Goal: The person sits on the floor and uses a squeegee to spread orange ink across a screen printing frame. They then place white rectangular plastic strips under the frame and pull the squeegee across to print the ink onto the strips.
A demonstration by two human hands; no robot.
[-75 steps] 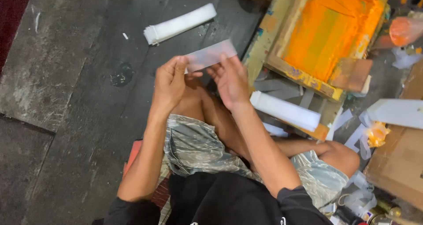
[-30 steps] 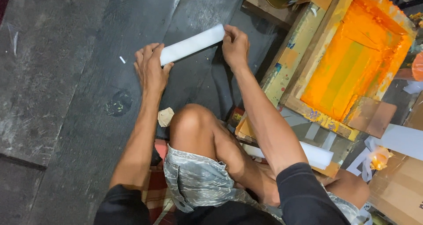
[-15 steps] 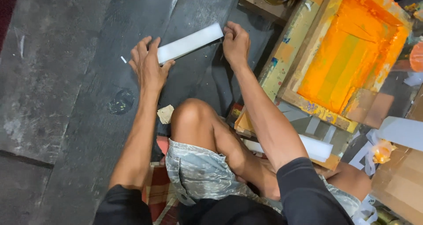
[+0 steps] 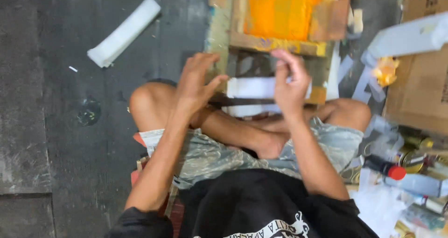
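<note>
White paper strips (image 4: 254, 87) lie stacked just past my crossed legs, against the near edge of a wooden screen frame (image 4: 275, 43) with bright orange mesh, close enough that I can reach them while seated on the dark floor (image 4: 42, 126). My right hand (image 4: 290, 79) is raised over the stack, fingers pinched together at the top as if nipping a thin sheet, though blur keeps me from telling whether anything is between them. My left hand (image 4: 196, 84) hovers beside the stack, fingers spread and loose, gripping nothing, angled toward the strips' left end. Another white stack (image 4: 123, 31) lies well apart on the floor to my upper left, set out of the way. Cardboard boxes (image 4: 420, 75) and a clutter of bottles (image 4: 406, 177) crowd my right side, within arm's reach
</note>
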